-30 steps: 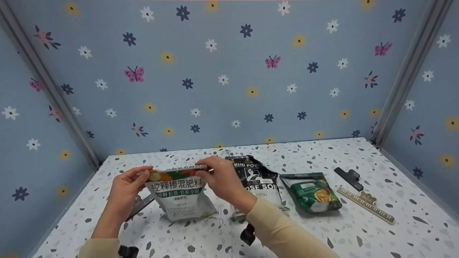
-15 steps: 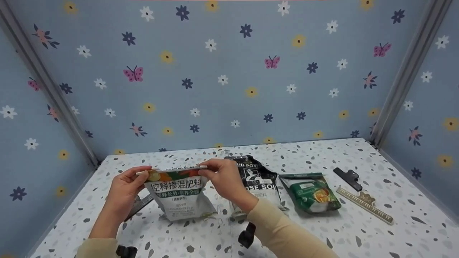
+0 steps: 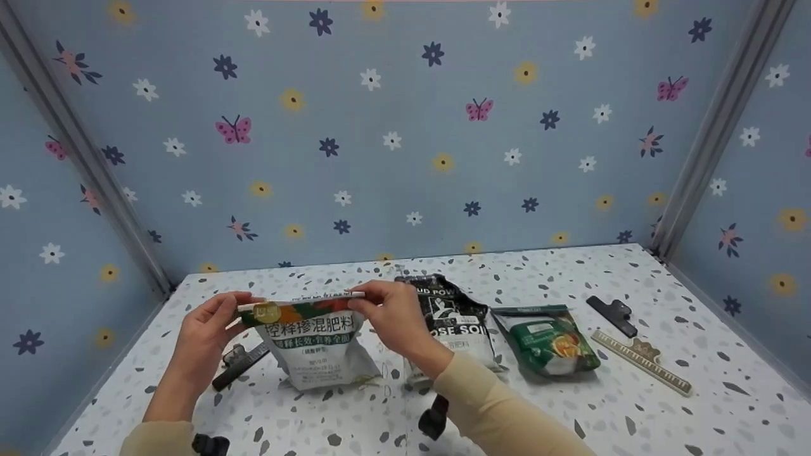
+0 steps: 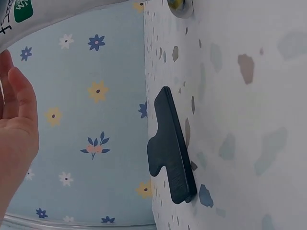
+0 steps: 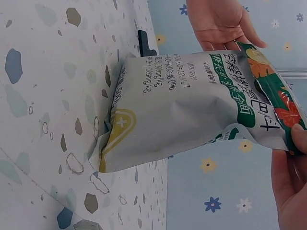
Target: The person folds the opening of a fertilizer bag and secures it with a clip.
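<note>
A white fertilizer bag [image 3: 317,364] with a green and orange top band stands upright on the speckled table, its top edge folded over. My right hand [image 3: 396,320] pinches the right end of that fold between thumb and fingers. At the opposite corner, my left hand [image 3: 206,332] has its fingertips right at the fold's end. From the right wrist view, fingers of the left hand [image 5: 223,24] pass behind the bag [image 5: 177,105], and its thumb reaches toward the coloured band. A black clip [image 4: 169,148] lies beside the bag, under the left hand.
Behind my right forearm stands a black-and-white soil bag [image 3: 456,316]. Right of it sits a green pouch [image 3: 551,342] with its top folded. Farther right lie another black clip [image 3: 613,315] and a gold ruler-like clip [image 3: 643,361]. Flowered panels [image 3: 393,126] enclose the table.
My left hand has slid outward to the left along the fold, uncovering the bag's upper left corner and a round yellow emblem. The right hand keeps its pinch at the right end.
</note>
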The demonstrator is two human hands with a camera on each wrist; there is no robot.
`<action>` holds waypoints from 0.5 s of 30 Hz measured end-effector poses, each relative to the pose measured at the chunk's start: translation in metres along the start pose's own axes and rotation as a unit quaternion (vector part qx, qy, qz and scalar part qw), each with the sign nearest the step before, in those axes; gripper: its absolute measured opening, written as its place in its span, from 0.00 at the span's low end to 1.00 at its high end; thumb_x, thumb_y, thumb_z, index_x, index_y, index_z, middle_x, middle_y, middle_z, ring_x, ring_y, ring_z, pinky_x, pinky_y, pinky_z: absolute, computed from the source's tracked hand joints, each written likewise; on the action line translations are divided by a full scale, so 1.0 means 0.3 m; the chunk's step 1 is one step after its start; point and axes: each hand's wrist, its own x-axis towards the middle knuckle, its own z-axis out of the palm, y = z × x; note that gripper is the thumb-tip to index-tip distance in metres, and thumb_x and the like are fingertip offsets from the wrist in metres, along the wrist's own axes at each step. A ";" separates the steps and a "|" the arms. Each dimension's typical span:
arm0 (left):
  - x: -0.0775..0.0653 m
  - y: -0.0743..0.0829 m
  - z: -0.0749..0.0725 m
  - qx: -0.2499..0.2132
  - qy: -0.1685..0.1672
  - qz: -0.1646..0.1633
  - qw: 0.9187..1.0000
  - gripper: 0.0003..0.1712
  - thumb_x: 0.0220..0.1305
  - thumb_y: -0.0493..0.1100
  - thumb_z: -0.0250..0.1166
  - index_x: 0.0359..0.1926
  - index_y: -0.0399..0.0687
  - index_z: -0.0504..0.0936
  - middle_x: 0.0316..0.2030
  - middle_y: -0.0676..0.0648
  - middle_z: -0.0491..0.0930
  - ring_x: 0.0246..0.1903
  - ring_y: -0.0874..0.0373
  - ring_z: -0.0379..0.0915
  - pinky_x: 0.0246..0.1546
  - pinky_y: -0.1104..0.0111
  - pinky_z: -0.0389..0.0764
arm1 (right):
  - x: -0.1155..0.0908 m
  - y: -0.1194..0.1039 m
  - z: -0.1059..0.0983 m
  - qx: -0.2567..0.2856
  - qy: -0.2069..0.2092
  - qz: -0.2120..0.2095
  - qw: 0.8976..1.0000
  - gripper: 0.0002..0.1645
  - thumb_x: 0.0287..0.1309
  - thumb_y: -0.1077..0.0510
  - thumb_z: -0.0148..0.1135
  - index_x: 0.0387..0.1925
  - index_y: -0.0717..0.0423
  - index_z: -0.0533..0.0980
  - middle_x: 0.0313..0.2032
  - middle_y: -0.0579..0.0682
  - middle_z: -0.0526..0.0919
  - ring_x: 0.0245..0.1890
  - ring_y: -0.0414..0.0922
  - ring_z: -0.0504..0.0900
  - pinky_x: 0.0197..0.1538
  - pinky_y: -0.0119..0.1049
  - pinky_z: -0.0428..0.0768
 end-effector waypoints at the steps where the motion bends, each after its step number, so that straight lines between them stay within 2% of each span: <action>1: 0.002 0.000 -0.005 0.004 0.007 -0.004 1.000 0.28 0.74 0.55 0.56 0.59 0.34 0.74 0.50 0.53 0.81 0.54 0.60 0.74 0.52 0.75 0.76 | 0.000 0.001 0.001 0.001 -0.001 0.000 1.000 0.06 0.59 0.61 0.70 0.39 0.54 0.88 0.27 0.44 0.86 0.21 0.40 0.79 0.23 0.31 0.77; 4: 0.013 0.004 -0.022 0.062 0.041 -0.030 0.997 0.29 0.73 0.59 0.56 0.60 0.40 0.75 0.49 0.55 0.83 0.52 0.62 0.74 0.51 0.76 0.75 | 0.000 0.002 0.004 0.002 -0.003 0.000 1.000 0.05 0.59 0.61 0.70 0.38 0.53 0.88 0.27 0.43 0.86 0.20 0.36 0.77 0.21 0.29 0.74; 6: 0.024 0.005 -0.031 0.127 0.065 -0.053 0.988 0.30 0.72 0.60 0.56 0.61 0.42 0.75 0.50 0.54 0.83 0.51 0.61 0.74 0.52 0.72 0.74 | 0.000 0.003 0.007 0.002 -0.004 -0.002 1.000 0.05 0.59 0.61 0.71 0.38 0.53 0.88 0.27 0.43 0.86 0.19 0.35 0.75 0.20 0.28 0.71; 8: 0.034 0.004 -0.040 0.192 0.079 -0.075 0.975 0.31 0.73 0.61 0.55 0.63 0.42 0.74 0.52 0.50 0.82 0.52 0.57 0.74 0.53 0.66 0.73 | 0.000 0.002 0.007 -0.001 -0.005 -0.005 1.000 0.05 0.59 0.61 0.71 0.38 0.53 0.88 0.27 0.43 0.86 0.19 0.35 0.74 0.20 0.27 0.70; 11: 0.044 -0.003 -0.053 0.260 0.078 -0.102 0.957 0.30 0.75 0.58 0.54 0.64 0.40 0.72 0.56 0.41 0.78 0.55 0.47 0.72 0.54 0.54 0.72 | -0.001 0.001 0.005 0.000 -0.006 -0.005 1.000 0.05 0.59 0.61 0.71 0.38 0.53 0.88 0.28 0.43 0.86 0.20 0.38 0.77 0.21 0.27 0.70; 15: 0.051 -0.018 -0.075 0.324 0.045 -0.135 0.935 0.29 0.75 0.55 0.55 0.62 0.35 0.73 0.56 0.33 0.74 0.55 0.38 0.70 0.53 0.46 0.72 | -0.003 0.000 0.003 0.000 -0.006 -0.007 1.000 0.05 0.59 0.61 0.70 0.38 0.53 0.88 0.29 0.43 0.87 0.24 0.42 0.80 0.23 0.28 0.73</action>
